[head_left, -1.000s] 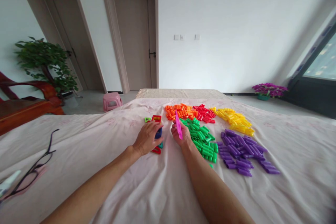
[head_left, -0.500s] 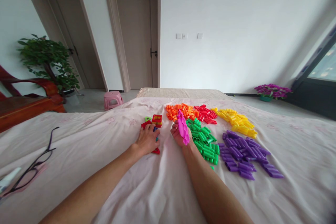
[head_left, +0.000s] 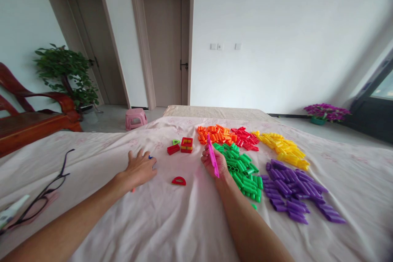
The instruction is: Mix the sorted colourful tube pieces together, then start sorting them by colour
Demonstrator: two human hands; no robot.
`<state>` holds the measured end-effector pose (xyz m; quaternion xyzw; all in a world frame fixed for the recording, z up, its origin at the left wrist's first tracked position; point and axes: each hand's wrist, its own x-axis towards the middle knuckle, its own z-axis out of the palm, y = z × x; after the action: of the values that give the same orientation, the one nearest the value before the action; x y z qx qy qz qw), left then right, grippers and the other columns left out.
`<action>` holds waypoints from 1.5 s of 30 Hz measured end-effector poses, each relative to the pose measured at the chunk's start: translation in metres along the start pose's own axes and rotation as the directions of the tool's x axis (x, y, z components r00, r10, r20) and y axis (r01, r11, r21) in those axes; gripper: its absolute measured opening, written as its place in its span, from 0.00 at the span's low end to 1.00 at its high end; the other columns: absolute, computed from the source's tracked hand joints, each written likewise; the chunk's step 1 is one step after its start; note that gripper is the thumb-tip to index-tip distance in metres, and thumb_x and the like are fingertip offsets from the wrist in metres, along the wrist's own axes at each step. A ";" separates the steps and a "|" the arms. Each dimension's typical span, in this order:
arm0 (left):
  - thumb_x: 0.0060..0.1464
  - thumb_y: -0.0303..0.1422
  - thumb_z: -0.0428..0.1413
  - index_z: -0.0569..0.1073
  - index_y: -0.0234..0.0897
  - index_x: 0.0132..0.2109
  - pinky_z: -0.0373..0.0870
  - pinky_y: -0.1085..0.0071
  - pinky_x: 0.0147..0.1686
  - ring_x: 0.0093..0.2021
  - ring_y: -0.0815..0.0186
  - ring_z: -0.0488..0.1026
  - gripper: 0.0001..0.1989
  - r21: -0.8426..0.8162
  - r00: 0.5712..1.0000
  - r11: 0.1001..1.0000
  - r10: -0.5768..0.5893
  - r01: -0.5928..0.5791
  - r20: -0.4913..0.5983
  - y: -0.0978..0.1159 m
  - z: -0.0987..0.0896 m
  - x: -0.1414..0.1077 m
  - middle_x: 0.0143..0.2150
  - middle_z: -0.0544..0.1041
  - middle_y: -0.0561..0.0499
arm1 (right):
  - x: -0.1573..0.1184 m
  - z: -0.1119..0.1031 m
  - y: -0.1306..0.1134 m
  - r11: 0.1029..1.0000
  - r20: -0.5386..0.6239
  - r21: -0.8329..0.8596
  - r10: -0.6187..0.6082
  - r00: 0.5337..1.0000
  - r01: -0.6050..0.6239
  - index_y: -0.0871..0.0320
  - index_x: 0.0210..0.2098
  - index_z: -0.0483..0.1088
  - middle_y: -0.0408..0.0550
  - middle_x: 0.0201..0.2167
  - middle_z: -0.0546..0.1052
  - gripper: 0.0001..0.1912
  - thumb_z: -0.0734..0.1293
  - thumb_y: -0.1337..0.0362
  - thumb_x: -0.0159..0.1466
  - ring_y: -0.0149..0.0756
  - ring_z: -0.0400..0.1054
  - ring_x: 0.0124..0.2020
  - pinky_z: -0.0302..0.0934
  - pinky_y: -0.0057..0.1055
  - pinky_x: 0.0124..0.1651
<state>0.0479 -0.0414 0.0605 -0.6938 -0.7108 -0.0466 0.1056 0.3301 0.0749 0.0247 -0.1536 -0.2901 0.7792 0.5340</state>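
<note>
My left hand lies palm down on the cloth with its fingers spread. A bit of a blue piece shows at its fingertips, and an orange bit peeks out by the wrist; whatever else is under the palm is hidden. In my right hand, closed and palm up, is a flat pink plastic piece, seen nearly edge-on. Between the hands sits a red half-round piece. Farther back are a red block, a red-and-yellow square stack and a green triangle.
Beside my right forearm are piles of green, purple, yellow, red and orange pieces. Eyeglasses and a white tube lie at the left on the pale cloth.
My left hand has slid left, away from the red pieces, uncovering the red block and the half-round piece. My right hand keeps the pink piece, now turned more edge-on. The view has tilted up slightly.
</note>
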 end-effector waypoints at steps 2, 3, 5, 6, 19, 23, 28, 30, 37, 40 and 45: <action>0.50 0.42 0.56 0.79 0.43 0.40 0.42 0.31 0.56 0.62 0.39 0.60 0.13 -0.011 0.998 1.000 -0.001 0.000 -0.060 0.006 -0.005 0.012 0.54 0.74 0.38 | 0.001 -0.001 0.001 0.999 -0.008 0.019 0.043 0.999 -0.043 0.55 0.38 0.69 0.42 0.28 0.72 0.06 0.66 0.62 0.61 0.29 0.65 0.23 0.62 0.25 0.22; 0.49 0.44 0.57 0.78 0.44 0.43 0.40 0.30 0.57 0.64 0.38 0.57 0.16 -0.025 0.995 1.000 0.008 -0.010 -0.099 0.012 -0.008 0.019 0.57 0.72 0.37 | 0.001 -0.002 0.001 0.997 -0.007 0.029 0.065 0.998 -0.065 0.55 0.38 0.69 0.42 0.27 0.72 0.06 0.66 0.61 0.62 0.29 0.65 0.22 0.62 0.24 0.21; 0.47 0.47 0.59 0.74 0.44 0.52 0.37 0.31 0.58 0.67 0.38 0.51 0.26 -0.063 0.987 0.997 0.042 -0.053 -0.158 0.030 -0.013 0.035 0.64 0.66 0.35 | 0.002 -0.003 0.001 0.995 0.021 0.054 0.088 0.996 -0.089 0.55 0.39 0.69 0.40 0.26 0.71 0.07 0.67 0.60 0.62 0.27 0.63 0.21 0.60 0.23 0.20; 0.46 0.48 0.61 0.71 0.45 0.57 0.36 0.31 0.58 0.69 0.38 0.48 0.31 -0.081 0.985 0.994 0.061 -0.075 -0.159 0.040 -0.014 0.044 0.67 0.62 0.34 | 0.002 -0.003 0.001 0.994 0.046 0.065 0.082 0.996 -0.085 0.54 0.40 0.69 0.40 0.26 0.71 0.07 0.67 0.60 0.62 0.26 0.62 0.20 0.59 0.22 0.20; 0.46 0.47 0.58 0.68 0.45 0.57 0.61 0.43 0.51 0.54 0.45 0.70 0.31 -0.184 0.974 0.966 0.201 -0.180 0.102 0.100 0.007 0.138 0.54 0.74 0.38 | 0.004 -0.007 0.005 0.963 0.085 0.246 0.086 0.993 -0.105 0.55 0.40 0.68 0.40 0.30 0.73 0.06 0.64 0.69 0.63 0.25 0.62 0.23 0.59 0.21 0.22; 0.45 0.44 0.57 0.70 0.44 0.52 0.69 0.62 0.43 0.45 0.55 0.75 0.25 -0.223 0.960 0.957 0.223 -0.184 0.170 0.081 0.013 0.143 0.48 0.76 0.44 | 0.004 -0.006 0.005 0.955 0.068 0.272 0.100 0.993 -0.115 0.55 0.42 0.68 0.40 0.30 0.73 0.08 0.64 0.70 0.63 0.26 0.64 0.23 0.60 0.22 0.23; 0.42 0.37 0.58 0.73 0.43 0.43 0.68 0.68 0.36 0.38 0.59 0.75 0.18 -0.232 0.940 0.952 0.251 -0.198 0.230 0.043 0.007 0.129 0.40 0.78 0.47 | 0.004 -0.006 0.005 0.949 0.064 0.295 0.100 0.993 -0.115 0.55 0.42 0.69 0.41 0.30 0.74 0.08 0.64 0.70 0.63 0.26 0.64 0.23 0.60 0.23 0.23; 0.42 0.36 0.56 0.74 0.42 0.40 0.68 0.68 0.35 0.36 0.59 0.75 0.14 -0.227 0.936 0.955 0.247 -0.192 0.249 0.027 0.003 0.115 0.40 0.77 0.47 | 0.004 -0.006 0.005 0.946 0.063 0.303 0.100 0.993 -0.115 0.55 0.42 0.69 0.41 0.30 0.74 0.08 0.64 0.70 0.63 0.27 0.64 0.23 0.61 0.23 0.23; 0.45 0.34 0.53 0.74 0.42 0.44 0.68 0.67 0.42 0.44 0.58 0.74 0.17 -0.214 0.936 0.970 0.179 -0.116 0.303 -0.019 -0.011 0.062 0.48 0.74 0.45 | 0.002 -0.007 0.007 0.942 0.084 0.310 0.107 0.991 -0.128 0.56 0.41 0.69 0.41 0.31 0.74 0.08 0.65 0.71 0.61 0.26 0.65 0.24 0.61 0.23 0.24; 0.44 0.37 0.55 0.74 0.41 0.50 0.70 0.61 0.42 0.44 0.53 0.76 0.23 -0.190 0.918 0.981 0.116 -0.046 0.378 -0.030 -0.017 0.049 0.49 0.75 0.41 | 0.001 -0.006 0.008 0.942 0.079 0.308 0.117 0.990 -0.135 0.56 0.40 0.70 0.41 0.31 0.74 0.08 0.66 0.71 0.61 0.26 0.65 0.24 0.61 0.24 0.24; 0.37 0.49 0.62 0.64 0.45 0.64 0.57 0.41 0.55 0.63 0.37 0.60 0.44 -0.151 0.911 0.988 0.037 0.029 0.411 -0.018 -0.026 0.052 0.66 0.62 0.33 | 0.001 -0.003 0.009 0.950 0.085 0.280 0.119 0.989 -0.139 0.56 0.39 0.70 0.41 0.30 0.74 0.07 0.67 0.70 0.61 0.26 0.65 0.24 0.61 0.23 0.24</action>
<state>0.0311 0.0036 0.0982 -0.6955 -0.7099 0.0465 -0.1007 0.3246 0.0746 0.0168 -0.0674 -0.1821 0.8508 0.4884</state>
